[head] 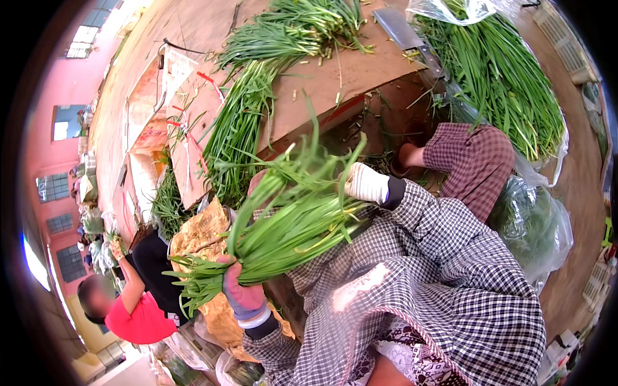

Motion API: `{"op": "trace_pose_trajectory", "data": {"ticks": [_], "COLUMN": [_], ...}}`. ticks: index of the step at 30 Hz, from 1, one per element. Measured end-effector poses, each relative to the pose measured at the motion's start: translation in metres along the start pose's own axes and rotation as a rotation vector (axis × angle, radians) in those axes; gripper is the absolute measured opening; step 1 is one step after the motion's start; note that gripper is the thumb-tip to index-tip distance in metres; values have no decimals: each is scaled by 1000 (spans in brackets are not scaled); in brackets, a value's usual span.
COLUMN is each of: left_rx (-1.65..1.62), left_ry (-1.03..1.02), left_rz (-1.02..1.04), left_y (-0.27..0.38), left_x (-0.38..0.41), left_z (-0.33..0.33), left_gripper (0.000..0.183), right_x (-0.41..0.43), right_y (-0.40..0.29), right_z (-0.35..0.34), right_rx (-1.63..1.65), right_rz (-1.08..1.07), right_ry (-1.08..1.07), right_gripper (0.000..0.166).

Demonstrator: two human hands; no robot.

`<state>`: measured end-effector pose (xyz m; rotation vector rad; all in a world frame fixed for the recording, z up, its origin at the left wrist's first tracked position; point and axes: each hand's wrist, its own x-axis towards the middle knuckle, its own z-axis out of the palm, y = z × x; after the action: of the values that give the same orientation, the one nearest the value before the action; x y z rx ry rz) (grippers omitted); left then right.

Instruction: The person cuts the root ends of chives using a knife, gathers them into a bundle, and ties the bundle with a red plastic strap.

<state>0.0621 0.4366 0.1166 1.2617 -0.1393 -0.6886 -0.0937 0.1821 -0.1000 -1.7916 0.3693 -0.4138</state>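
Observation:
My left hand, in a pink and purple glove, grips a bunch of long flat green leaves that look like garlic chives. The bunch lies slantwise above my lap, its leaf ends sticking out left of the hand. At the bunch's upper right is my right hand in a white striped glove. Its fingers are curled in around some loose leaves, several of them blurred; the fingertips are partly hidden. A checked black-and-white smock covers my arms and lap.
A low board table ahead carries heaps of chives and a cleaver at its right corner. A large plastic-wrapped chive bundle stands right, above a clear bag. Brown paper lies left; a person in red sits beyond.

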Motion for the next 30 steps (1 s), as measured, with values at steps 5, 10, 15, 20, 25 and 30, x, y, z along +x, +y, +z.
{"op": "trace_pose_trajectory", "data": {"ticks": [5,10,15,20,25,30], "left_rx": [180,130,194,280,313,313], "left_ry": [-122,-79,-27,-176,-102,-46], "left_rz": [113,100,82,80,158,75], "left_y": [-13,1,4,-13,-16,-18], "left_x": [17,23,25,37,16,26], "left_z": [-7,-7,-16,-15,-10,-30], "left_gripper": [33,29,30,26,29,20], "right_x": [-19,-64,-30,33,22,-8], "right_y": [-11,24,-40,-92,-33,-10], "right_z": [-29,-101,-107,-48,-11,-33], "right_rx": [30,-629,-117,-215,-74,-552], "right_rz": [161,388,266,228,98,95], "right_ry": [85,38,184,-100,-179,9], "right_gripper": [19,22,68,90,49,15]}}
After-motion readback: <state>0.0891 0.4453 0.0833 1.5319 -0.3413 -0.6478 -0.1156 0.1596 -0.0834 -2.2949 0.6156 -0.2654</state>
